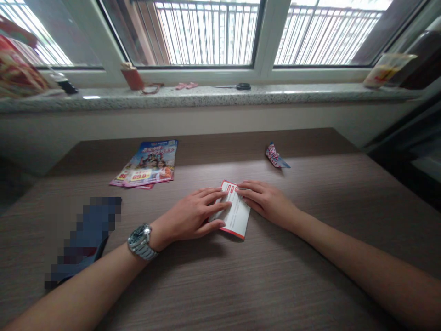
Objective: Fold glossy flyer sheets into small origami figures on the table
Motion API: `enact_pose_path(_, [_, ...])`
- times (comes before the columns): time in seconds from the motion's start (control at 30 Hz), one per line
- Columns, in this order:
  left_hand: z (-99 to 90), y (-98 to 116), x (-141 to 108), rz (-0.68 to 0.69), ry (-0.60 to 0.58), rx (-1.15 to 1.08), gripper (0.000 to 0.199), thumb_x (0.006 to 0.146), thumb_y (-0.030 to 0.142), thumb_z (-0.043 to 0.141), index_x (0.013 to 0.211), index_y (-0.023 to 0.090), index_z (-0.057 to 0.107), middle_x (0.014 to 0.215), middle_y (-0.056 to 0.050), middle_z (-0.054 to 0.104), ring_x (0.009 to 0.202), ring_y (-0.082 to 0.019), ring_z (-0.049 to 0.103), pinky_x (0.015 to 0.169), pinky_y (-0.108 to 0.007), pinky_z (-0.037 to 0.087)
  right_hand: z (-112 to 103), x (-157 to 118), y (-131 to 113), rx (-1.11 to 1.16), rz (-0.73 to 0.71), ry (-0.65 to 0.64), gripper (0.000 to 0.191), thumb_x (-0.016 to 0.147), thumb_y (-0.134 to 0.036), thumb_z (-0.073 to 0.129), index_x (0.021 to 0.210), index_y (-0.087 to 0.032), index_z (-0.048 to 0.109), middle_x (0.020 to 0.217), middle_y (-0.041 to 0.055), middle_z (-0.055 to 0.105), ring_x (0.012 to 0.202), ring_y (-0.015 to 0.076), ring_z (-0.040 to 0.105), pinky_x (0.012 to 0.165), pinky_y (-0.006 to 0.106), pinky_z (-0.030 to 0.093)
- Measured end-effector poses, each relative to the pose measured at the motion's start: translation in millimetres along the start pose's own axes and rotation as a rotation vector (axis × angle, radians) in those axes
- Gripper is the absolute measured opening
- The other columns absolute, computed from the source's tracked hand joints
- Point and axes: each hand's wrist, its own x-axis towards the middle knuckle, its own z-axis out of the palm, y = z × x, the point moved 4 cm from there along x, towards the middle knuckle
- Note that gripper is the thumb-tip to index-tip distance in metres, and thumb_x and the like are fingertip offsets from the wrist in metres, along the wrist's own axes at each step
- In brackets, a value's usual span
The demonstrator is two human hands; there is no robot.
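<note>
A folded leaflet (237, 216), white with red edges and print, lies flat on the brown table (275, 285) between my hands. My left hand (198, 211), with a silver watch (142, 241) at the wrist, rests over the leaflet's left side, fingers spread out flat. On its upper right edge lie the stretched fingertips of my right hand (267, 200). Neither hand grips the paper; both press or rest on it from above. The parts of the leaflet under the fingers are hidden.
Several colourful flyers (151, 163) lie stacked at the back left. A small folded paper piece (274, 156) stands at the back right. A blurred-out dark blue object (84, 239) lies by my left forearm. Scissors (243, 86) and a red box (132, 78) are on the windowsill (193, 97).
</note>
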Motion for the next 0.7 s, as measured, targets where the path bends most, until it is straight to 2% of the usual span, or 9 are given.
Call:
enact_pose_path(0.2, [-0.1,2.7,0.8,0.005,0.000,0.031,0.046,0.104,0.044,0.050,0.147,0.028,0.054,0.151,-0.013,0.054,0.135,-0.033,0.053,0.111,-0.053,0.046,0.0,-0.1,3.2,0.036,-0.001,0.010,0.037,0.101,-0.016,0.055,0.136,-0.026,0.065,0.141,0.0101,0.066,0.139,0.0278,0.055,0.112,0.053,0.050])
enact_pose_path(0.3, [0.4,3.7,1.4,-0.012,-0.013,0.059,0.046,0.105,0.045,0.048,0.148,0.029,0.054,0.150,-0.012,0.054,0.134,-0.034,0.054,0.110,-0.053,0.046,0.8,-0.9,2.4,0.024,0.005,0.034,0.035,0.102,-0.021,0.055,0.135,-0.025,0.065,0.144,0.0111,0.063,0.141,0.0292,0.052,0.113,0.055,0.048])
enact_pose_path(0.43, [1.6,4.3,1.6,-0.019,-0.021,0.076,0.046,0.105,0.045,0.047,0.147,0.027,0.055,0.149,-0.014,0.054,0.133,-0.034,0.053,0.110,-0.053,0.046,3.6,-1.3,2.1,0.022,0.009,0.045,0.033,0.102,-0.028,0.057,0.133,-0.021,0.065,0.143,0.0129,0.062,0.139,0.0298,0.053,0.114,0.054,0.047])
enact_pose_path(0.7, [5.7,1.9,1.6,-0.010,-0.016,0.060,0.047,0.105,0.044,0.048,0.150,0.027,0.051,0.155,-0.013,0.049,0.141,-0.032,0.048,0.117,-0.053,0.040,2.7,0.1,4.0,0.081,0.005,0.050,0.030,0.101,-0.025,0.057,0.131,-0.021,0.065,0.141,0.0143,0.062,0.134,0.0275,0.057,0.110,0.052,0.050])
